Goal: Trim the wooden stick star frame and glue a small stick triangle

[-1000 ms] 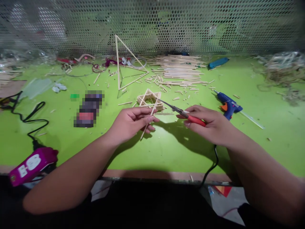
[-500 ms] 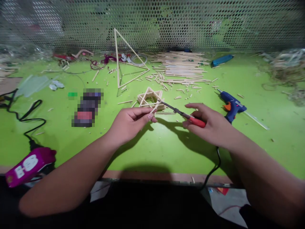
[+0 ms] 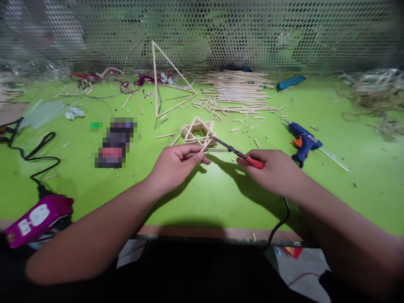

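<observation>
The left hand [image 3: 178, 166] is curled into a narrow pinch, with the thumb and fingertips [image 3: 200, 155] closed on a thin wooden stick [image 3: 205, 146]. The stick's upper end reaches the star-shaped stick frame [image 3: 198, 132], though I cannot tell whether the two are joined. The right hand [image 3: 271, 170] is closed around the red-handled pliers [image 3: 255, 162], and their dark metal nose [image 3: 225, 145] points left, its tip just beside the stick at the frame's right edge.

The frame lies flat on the green worktable [image 3: 221, 198], just beyond and between the hands. Behind it stands a tall triangular stick frame [image 3: 167, 92], tilted and propped up, and behind and to the right of it lies a spread of loose wooden sticks [image 3: 235, 90], with short cut pieces scattered nearer. Well to its right sits a blue hot glue gun [image 3: 304, 144] with a clear glue stick [image 3: 334, 160] at its rear. Well to its left is a pixelated, unreadable object [image 3: 115, 143], and farther left and nearer lies a magenta device [image 3: 38, 221] with a black cord [image 3: 31, 153] looping above it. A perforated metal screen [image 3: 202, 33] runs along the table's far edge behind the frame.
</observation>
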A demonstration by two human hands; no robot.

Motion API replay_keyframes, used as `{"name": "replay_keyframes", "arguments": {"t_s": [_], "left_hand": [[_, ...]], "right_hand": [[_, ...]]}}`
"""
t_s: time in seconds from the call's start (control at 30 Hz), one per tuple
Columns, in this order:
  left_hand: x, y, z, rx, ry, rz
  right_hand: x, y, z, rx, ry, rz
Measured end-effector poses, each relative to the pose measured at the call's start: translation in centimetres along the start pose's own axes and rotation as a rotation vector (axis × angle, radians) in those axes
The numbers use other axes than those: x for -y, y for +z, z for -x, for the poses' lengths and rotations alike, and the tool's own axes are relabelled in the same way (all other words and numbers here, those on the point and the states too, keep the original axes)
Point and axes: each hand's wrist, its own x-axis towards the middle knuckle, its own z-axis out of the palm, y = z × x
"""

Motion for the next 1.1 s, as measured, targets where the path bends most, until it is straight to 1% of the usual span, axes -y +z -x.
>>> {"name": "replay_keyframes", "arguments": {"t_s": [0.07, 0.2, 0.23, 0.37, 0.47, 0.57, 0.63, 0.77, 0.93, 1.1], "left_hand": [[0.0, 0.0, 0.0, -0.009, -0.005, -0.006], [0.1, -0.3, -0.1, -0.060, 0.019, -0.002], [0.2, -0.4, -0.2, -0.064, 0.023, 0.014], [0.4, -0.7, -0.4, 0.010, -0.011, 0.114], [0.3, -0.6, -0.4, 0.060, -0.018, 0.166], [0.2, -0.4, -0.4, 0.092, -0.038, 0.194], [0.2, -0.3, -0.3, 0.135, -0.051, 0.208], [0.3, -0.2, -0.1, 0.203, -0.047, 0.203], [0.6, 0.0, 0.0, 0.235, -0.039, 0.172], [0.7, -0.1, -0.2, 0.240, -0.039, 0.124]], "right_hand": [[0.0, 0.0, -0.1, -0.007, 0.001, -0.039], [-0.6, 0.0, -0.7, -0.107, 0.033, -0.111], [-0.9, -0.1, -0.9, -0.114, 0.027, -0.107], [-1.6, -0.2, -1.2, -0.038, -0.047, -0.108], [-1.5, -0.3, -1.0, 0.001, -0.107, -0.132], [-1.2, -0.2, -0.5, 0.053, -0.125, -0.142], [-1.0, -0.2, -0.3, 0.075, -0.123, -0.142], [-0.8, -0.1, -0.1, 0.095, -0.117, -0.152], [-0.9, -0.2, 0.0, 0.093, -0.130, -0.143], [-0.9, 0.1, -0.2, 0.071, -0.128, -0.133]]}}
